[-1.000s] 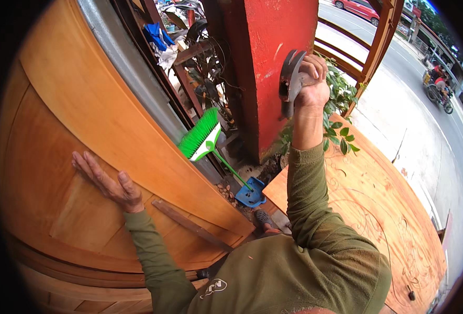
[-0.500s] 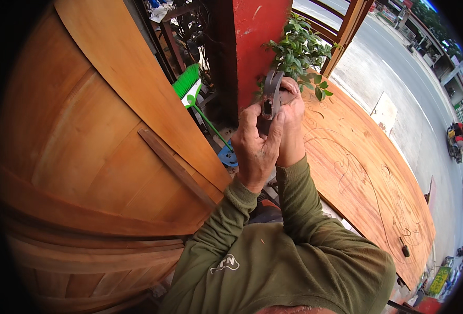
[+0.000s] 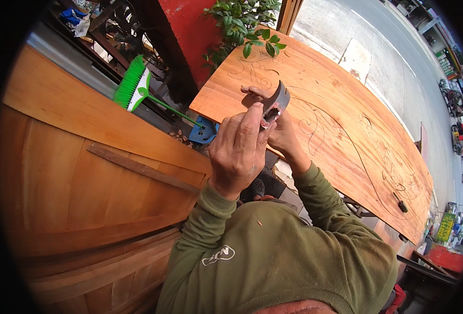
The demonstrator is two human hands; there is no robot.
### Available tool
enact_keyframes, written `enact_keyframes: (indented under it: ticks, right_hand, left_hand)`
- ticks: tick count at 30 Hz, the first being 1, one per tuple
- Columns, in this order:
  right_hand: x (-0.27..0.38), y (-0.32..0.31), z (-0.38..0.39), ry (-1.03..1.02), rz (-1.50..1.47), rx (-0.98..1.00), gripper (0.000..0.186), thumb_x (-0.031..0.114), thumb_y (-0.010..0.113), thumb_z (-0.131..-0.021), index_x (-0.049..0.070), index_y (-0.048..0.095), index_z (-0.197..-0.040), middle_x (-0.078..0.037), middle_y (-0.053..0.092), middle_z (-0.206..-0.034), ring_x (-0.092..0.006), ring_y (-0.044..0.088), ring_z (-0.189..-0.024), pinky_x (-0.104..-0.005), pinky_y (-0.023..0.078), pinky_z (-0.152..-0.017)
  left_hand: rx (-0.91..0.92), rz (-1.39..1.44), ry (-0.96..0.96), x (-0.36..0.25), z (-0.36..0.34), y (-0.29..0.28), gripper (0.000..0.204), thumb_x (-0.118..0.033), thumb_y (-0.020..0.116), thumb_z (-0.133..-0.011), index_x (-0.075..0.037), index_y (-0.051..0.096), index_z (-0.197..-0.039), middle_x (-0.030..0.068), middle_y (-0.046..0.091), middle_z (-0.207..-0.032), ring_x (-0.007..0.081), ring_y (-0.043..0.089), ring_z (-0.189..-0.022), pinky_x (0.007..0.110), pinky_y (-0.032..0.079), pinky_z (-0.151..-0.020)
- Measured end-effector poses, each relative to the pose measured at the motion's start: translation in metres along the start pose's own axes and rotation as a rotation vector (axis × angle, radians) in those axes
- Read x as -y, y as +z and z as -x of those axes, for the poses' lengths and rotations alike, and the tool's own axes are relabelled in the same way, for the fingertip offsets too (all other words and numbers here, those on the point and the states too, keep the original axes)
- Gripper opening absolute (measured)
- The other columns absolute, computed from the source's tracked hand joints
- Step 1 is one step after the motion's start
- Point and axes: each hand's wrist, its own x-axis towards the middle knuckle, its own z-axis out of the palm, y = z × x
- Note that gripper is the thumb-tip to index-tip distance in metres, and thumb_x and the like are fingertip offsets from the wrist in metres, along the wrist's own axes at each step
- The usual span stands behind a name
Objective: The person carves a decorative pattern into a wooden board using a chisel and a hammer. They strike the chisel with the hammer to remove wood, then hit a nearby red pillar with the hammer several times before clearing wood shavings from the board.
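Note:
A dark grey claw hammer head with no handle in it is between my two hands, above the near left part of a carved wooden panel. Its curved claw points up and away, and its eye faces me, with reddish, ragged bits around the rim. My left hand is closed, its fingertips and thumb pressed to the near side by the eye. Behind the piece, my right hand grips it from the far side; most of its fingers are hidden, though some fingertips show beyond the left edge.
Large wooden door panels stand at the left, with a loose wooden strip on them. A green broom and blue dustpan are beyond. A leafy plant overhangs the carved panel. On it lies a small dark tool.
My view has turned to the right, showing more of the carved panel. Both hands have lowered with the hammer head, which is now tilted to the right.

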Motion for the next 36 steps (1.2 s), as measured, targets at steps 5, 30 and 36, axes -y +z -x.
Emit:
enact_keyframes:
  ticks: [5, 30, 36]
  right_hand:
    - [0.008, -0.029, 0.004, -0.036, 0.082, -0.046, 0.05, 0.01, 0.084, -0.091, 0.003, 0.063, -0.136, -0.014, 0.069, -0.14, -0.02, 0.067, -0.114, -0.0357, 0.055, -0.093]
    - [0.016, -0.024, 0.098, 0.077, 0.073, -0.173, 0.028, 0.011, 0.081, -0.095, 0.0, 0.067, -0.116, -0.009, 0.072, -0.1, -0.0158, 0.068, -0.09, -0.0334, 0.055, -0.076]
    - [0.056, -0.013, 0.088, 0.196, -0.172, -0.254, 0.041, 0.021, 0.093, -0.09, 0.0, 0.066, -0.113, 0.0, 0.066, -0.094, -0.0087, 0.061, -0.09, -0.0287, 0.052, -0.074]
  left_hand:
    - [0.072, 0.047, 0.019, -0.028, 0.007, 0.041, 0.04, -0.009, 0.082, -0.095, 0.005, 0.067, -0.129, 0.0139, 0.075, -0.112, 0.0302, 0.071, -0.089, 0.042, 0.058, -0.079]
    - [0.185, 0.346, 0.127, -0.034, 0.017, 0.022, 0.041, -0.001, 0.085, -0.086, -0.01, 0.075, -0.126, 0.0111, 0.067, -0.116, 0.0241, 0.069, -0.092, 0.036, 0.06, -0.074]
    - [0.227, 0.585, -0.249, -0.031, 0.028, 0.013, 0.04, -0.006, 0.084, -0.092, -0.005, 0.07, -0.13, 0.0143, 0.074, -0.107, 0.0234, 0.074, -0.092, 0.034, 0.062, -0.077]
